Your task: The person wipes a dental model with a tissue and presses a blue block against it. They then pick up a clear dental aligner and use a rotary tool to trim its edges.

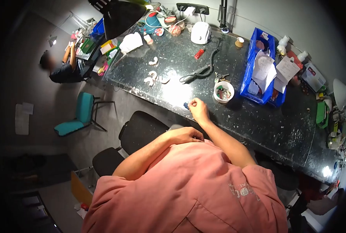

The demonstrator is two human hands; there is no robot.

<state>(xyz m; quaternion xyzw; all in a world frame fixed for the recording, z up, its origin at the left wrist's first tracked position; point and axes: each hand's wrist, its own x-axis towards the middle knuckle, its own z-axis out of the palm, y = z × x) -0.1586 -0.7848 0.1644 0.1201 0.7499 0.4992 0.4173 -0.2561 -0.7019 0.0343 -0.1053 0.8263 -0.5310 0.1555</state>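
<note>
Right hand: the right hand (198,108) is resting at the near edge of the worktop (266,128), fingers curled closed into a loose fist; whether it is pinching anything cannot be told.
Blue piece: a small blue piece (186,105) is lying on the worktop edge, just beside the right hand's fingertips, touching or nearly so.
Left hand: the left hand (186,134) is lying against the person's chest, over the pink shirt (188,194), fingers bent closed, holding nothing that is showing.
Cup: a white cup (223,92) with small bits inside is standing near the right hand, further in on the worktop.
Handpiece: a dark handpiece (194,74) with its cord is lying left of the cup.
Casts: several white dental casts (154,77) are sitting in a loose group, well apart from the hands.
Red piece: a small red piece (199,54) is lying beyond the handpiece.
White unit: a white unit (200,32) is standing by the wall.
Bin: a blue bin (258,73) holding papers is standing right of the cup.
Lamp: a black lamp (120,15) is hanging over the far left corner.
Chairs: a black chair (140,132) is standing under the person's left arm; a teal chair (79,114) is standing further off on the floor.
Co-worker: another person (62,68) is sitting at a far bench, arms raised to it.
</note>
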